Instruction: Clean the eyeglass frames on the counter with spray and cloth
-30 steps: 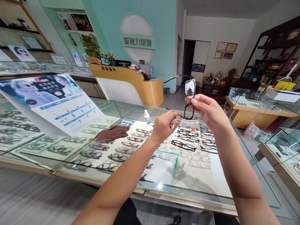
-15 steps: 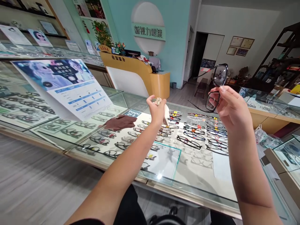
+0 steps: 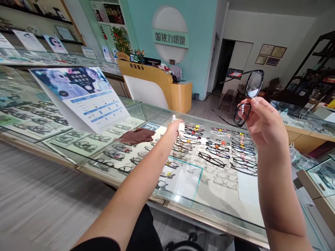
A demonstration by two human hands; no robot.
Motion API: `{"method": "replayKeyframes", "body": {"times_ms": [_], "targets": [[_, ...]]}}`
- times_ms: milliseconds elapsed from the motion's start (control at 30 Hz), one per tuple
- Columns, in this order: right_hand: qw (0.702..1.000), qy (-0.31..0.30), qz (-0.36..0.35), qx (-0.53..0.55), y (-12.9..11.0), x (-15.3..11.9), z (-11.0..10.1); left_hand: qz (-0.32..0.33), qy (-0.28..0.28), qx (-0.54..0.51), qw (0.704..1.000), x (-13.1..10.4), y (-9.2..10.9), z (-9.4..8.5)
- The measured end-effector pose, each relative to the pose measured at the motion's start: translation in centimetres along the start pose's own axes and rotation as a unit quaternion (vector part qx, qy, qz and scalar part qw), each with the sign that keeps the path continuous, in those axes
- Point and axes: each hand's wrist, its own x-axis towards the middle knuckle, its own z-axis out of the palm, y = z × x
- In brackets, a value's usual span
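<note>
My right hand (image 3: 268, 120) is raised above the counter and pinches a pair of black-framed eyeglasses (image 3: 254, 84) by the front. The lenses stand one above the other, and the temples stick out to the left, unfolded. Stretched forward over the far part of the glass counter, my left hand (image 3: 175, 128) has its fingers closed round a small white thing (image 3: 181, 130). A narrow white tip shows above the fingers; whether it is a bottle or a cloth I cannot tell. Left of that hand, a crumpled brown cloth (image 3: 137, 136) lies on the glass.
Under the glass countertop (image 3: 214, 209) lie rows of spectacle frames (image 3: 211, 159). A tent-shaped calendar card (image 3: 86, 97) stands on the left. Beyond are a wooden reception desk (image 3: 180, 96), a low bench (image 3: 227, 98) and more display cases (image 3: 306, 123) at right.
My left hand has turned and lowered slightly, its fingers closing more round the white thing. The eyeglasses and my right hand appear a little farther right, as the whole view has shifted.
</note>
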Motion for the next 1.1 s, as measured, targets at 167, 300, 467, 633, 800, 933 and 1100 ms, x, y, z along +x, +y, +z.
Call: {"method": "replayKeyframes", "body": {"times_ms": [167,300,467,633,800,933,1100], "targets": [[1.0,-0.003,-0.008,-0.017,0.0,-0.1,-0.1,0.035,-0.002,0.036,0.999,-0.3,0.2,0.0],[1.0,-0.008,-0.01,-0.02,0.1,0.0,-0.2,0.104,-0.04,0.039,0.993,-2.0,0.7,0.4],[1.0,0.005,-0.006,-0.013,0.1,0.0,-0.1,0.213,-0.164,0.063,0.961,-5.0,0.4,1.2],[1.0,0.006,-0.004,-0.017,0.1,-0.1,0.2,0.261,-0.305,0.131,0.907,-7.3,-0.9,1.6],[0.999,0.015,-0.017,-0.039,-0.5,-0.4,0.1,0.308,-0.312,0.167,0.883,-8.1,-1.8,1.7],[0.998,0.036,-0.024,-0.05,-0.9,-0.6,-0.7,0.317,-0.309,0.168,0.881,-8.2,-1.9,1.9],[0.996,0.068,-0.006,-0.05,0.4,-1.2,-2.1,0.338,-0.298,0.155,0.879,-8.6,-2.2,2.0]]}}
